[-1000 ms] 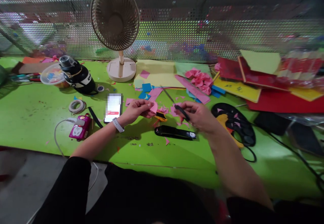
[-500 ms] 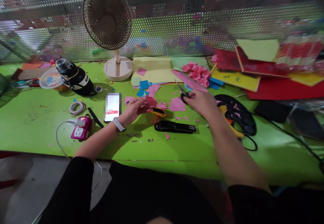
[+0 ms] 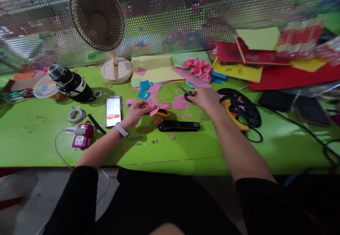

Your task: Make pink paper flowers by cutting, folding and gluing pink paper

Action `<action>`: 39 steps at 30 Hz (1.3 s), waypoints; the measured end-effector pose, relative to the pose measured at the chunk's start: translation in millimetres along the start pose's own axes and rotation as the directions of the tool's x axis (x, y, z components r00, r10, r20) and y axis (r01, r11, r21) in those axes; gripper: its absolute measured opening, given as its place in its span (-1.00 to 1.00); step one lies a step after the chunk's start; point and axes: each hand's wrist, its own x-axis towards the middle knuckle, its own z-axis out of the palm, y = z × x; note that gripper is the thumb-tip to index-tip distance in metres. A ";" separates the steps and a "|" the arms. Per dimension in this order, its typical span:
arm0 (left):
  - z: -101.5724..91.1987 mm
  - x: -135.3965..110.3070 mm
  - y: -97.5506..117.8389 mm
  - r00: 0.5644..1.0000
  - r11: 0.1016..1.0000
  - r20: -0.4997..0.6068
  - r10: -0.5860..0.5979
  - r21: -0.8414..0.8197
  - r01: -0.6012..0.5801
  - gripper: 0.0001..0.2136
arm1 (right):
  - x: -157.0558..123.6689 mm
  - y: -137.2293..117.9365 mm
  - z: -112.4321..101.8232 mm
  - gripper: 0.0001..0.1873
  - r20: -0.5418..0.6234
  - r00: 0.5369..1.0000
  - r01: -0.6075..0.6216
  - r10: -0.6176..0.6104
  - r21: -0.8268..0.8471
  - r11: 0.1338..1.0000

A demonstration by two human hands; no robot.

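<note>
My left hand (image 3: 138, 113) pinches a small piece of pink paper (image 3: 153, 111) between thumb and fingertips, above a yellow-and-black tool (image 3: 163, 112) that it partly hides. In my right hand (image 3: 205, 99) is a pair of scissors (image 3: 186, 91), its fingers closed around the black handles and the blades pointing away to the upper left. Pink paper squares and scraps (image 3: 180, 102) lie between the two hands. Just nearer to me rests a black stapler (image 3: 179, 125). Beyond the scissors sits a cluster of folded pink paper (image 3: 198, 69) beside a long pink strip.
On the left stand a fan (image 3: 116, 70), a black bottle (image 3: 74, 86), a phone (image 3: 113, 111), a tape roll (image 3: 76, 115) and a purple power adapter (image 3: 82, 136). A black wrist-rest pad (image 3: 251, 112) with yellow-handled scissors lies right. Red and yellow sheets (image 3: 287, 77) fill the back right.
My left fingers have closed into a pinch, and the pink paper in them is now tilted. The scissors stay in my right hand. The whole view has shifted slightly.
</note>
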 end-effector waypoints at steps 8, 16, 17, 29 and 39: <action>-6.3 4.1 -0.9 0.985 0.988 -0.077 0.155 0.041 -0.152 -0.71 | -13.5 -18.2 -11.9 -0.70 -0.016 0.995 0.098 -0.099 -0.058 0.993; -20.9 18.6 1.7 0.930 0.972 -0.288 0.230 0.108 -0.207 -0.80 | -29.6 -40.4 1.2 -0.59 0.110 0.954 0.288 -0.279 -0.076 0.955; -22.1 20.5 1.8 0.930 0.976 -0.299 0.211 0.110 -0.186 -0.79 | -29.8 -40.8 2.9 -0.62 0.106 0.955 0.284 -0.276 -0.068 0.956; -27.0 45.4 5.7 0.891 0.806 -0.333 0.308 0.589 -0.059 -0.78 | -29.9 -40.3 3.6 -0.70 0.053 0.967 0.250 -0.248 -0.042 0.967; -12.1 28.0 11.0 0.810 0.475 -0.161 0.564 0.866 -0.158 -0.77 | -34.9 -46.0 -10.5 -0.76 -0.242 0.931 0.306 -0.274 0.106 0.946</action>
